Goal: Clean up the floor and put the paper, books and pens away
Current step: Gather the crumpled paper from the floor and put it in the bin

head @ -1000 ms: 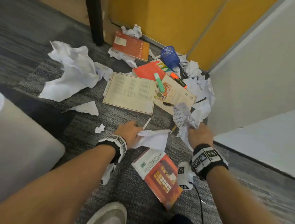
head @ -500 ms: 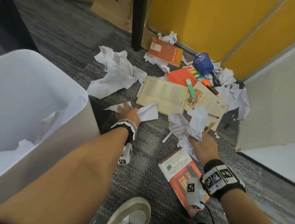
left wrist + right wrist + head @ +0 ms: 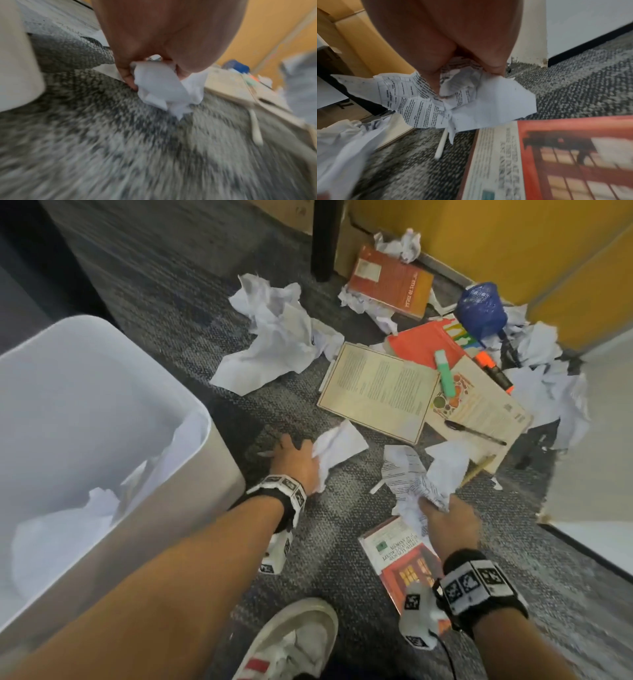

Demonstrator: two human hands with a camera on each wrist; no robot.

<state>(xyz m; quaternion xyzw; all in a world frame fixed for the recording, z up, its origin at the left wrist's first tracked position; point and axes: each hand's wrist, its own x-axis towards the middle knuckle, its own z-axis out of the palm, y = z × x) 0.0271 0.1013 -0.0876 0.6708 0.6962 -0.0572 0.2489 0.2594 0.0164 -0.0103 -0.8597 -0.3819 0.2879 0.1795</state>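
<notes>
- The left hand (image 3: 294,462) grips a crumpled blank paper (image 3: 334,448) just above the grey carpet (image 3: 191,313); in the left wrist view its fingers (image 3: 126,75) curl round the white wad (image 3: 164,89)
- The right hand (image 3: 448,522) clutches a crumpled printed sheet (image 3: 416,477), fingers closed into the paper, over the near corner of a red book (image 3: 400,566) lying flat on the carpet
- A white pen (image 3: 441,145) lies on the carpet just beyond that book, partly under the printed sheet
- Farther out, a beige book (image 3: 378,392) lies flat beside another book with an illustrated cover (image 3: 479,409), which carries a green highlighter (image 3: 444,378) and a black pen (image 3: 474,432)
- An orange marker (image 3: 493,371) lies by an orange-red book (image 3: 424,344), near a blue mesh cup (image 3: 481,309) tipped on its side
- Another red book (image 3: 390,282) rests on crumpled sheets by the yellow wall (image 3: 479,237)
- A large crumpled sheet (image 3: 274,337) lies left of the books
- A white bin (image 3: 102,419) stands at the left with paper inside, close to the left hand
</notes>
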